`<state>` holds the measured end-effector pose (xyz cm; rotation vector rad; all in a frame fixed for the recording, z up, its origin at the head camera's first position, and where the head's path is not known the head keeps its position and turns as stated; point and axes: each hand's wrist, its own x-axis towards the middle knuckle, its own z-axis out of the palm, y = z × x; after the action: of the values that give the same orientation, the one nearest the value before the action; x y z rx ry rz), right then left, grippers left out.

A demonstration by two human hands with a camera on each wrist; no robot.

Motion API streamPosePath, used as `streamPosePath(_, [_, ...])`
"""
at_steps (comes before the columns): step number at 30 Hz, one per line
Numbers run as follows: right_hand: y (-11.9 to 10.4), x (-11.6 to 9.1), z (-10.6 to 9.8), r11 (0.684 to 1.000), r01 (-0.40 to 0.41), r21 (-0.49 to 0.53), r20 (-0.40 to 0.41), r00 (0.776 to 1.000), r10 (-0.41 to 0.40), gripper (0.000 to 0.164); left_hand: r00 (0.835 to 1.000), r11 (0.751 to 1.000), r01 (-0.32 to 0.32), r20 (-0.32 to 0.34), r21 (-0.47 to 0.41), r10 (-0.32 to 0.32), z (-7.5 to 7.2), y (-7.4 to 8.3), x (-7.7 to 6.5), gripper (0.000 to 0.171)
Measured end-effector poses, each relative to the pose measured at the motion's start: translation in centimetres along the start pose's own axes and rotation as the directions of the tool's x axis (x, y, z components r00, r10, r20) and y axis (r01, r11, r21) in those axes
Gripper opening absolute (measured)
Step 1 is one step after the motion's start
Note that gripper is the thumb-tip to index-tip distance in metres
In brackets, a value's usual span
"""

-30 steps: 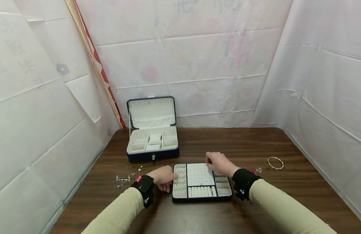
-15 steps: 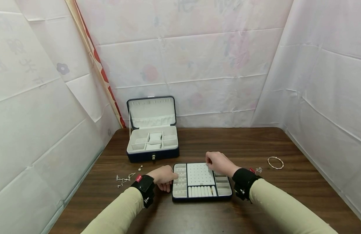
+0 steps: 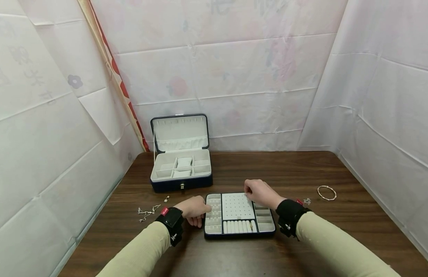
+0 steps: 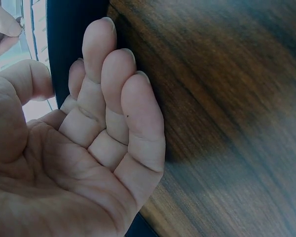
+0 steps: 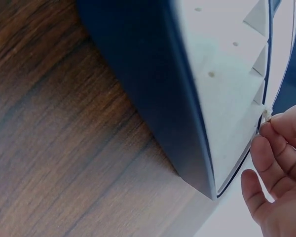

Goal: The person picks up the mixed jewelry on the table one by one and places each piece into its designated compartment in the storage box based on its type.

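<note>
A navy jewelry tray (image 3: 239,236) lies on the table, with a white perforated panel (image 3: 237,206) in its middle. My left hand (image 3: 193,209) holds the tray's left side, thumb at the rim and fingers bent along the outer wall. Over the panel's far right corner, my right hand (image 3: 261,193) pinches a tiny pale, gold-toned earring (image 5: 267,115) between thumb and forefinger; its exact shape is too small to make out. In the right wrist view the earring is at the panel's edge. A gold ring (image 3: 251,226) sits in the white ring rolls.
Behind the tray stands an open navy jewelry box (image 3: 181,184), lid raised. Tangled chains (image 3: 148,212) and a small trinket (image 3: 166,199) lie left of my left hand. To the right are a bangle (image 3: 326,193) and a small silvery piece (image 3: 306,201). White sheets (image 3: 234,77) enclose the table.
</note>
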<state>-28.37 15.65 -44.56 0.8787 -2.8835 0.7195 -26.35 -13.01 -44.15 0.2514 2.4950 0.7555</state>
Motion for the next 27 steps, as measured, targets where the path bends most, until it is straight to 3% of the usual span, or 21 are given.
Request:
streamPosePath(15, [-0.14, -0.07, -0.06, 1.000, -0.024, -0.002, -0.011, 1.000, 0.024, 0.012, 1.000, 1.000, -0.010, -0.003, 0.009, 0.010, -0.02, 0.11, -0.14, 0.032])
streamPosePath(27, [0.17, -0.20, 0.43, 0.988, 0.091, -0.123, -0.062, 0.993, -0.100, 0.013, 1.000, 1.000, -0.008, -0.007, 0.008, 0.008, 0.01, 0.11, -0.21, 0.034])
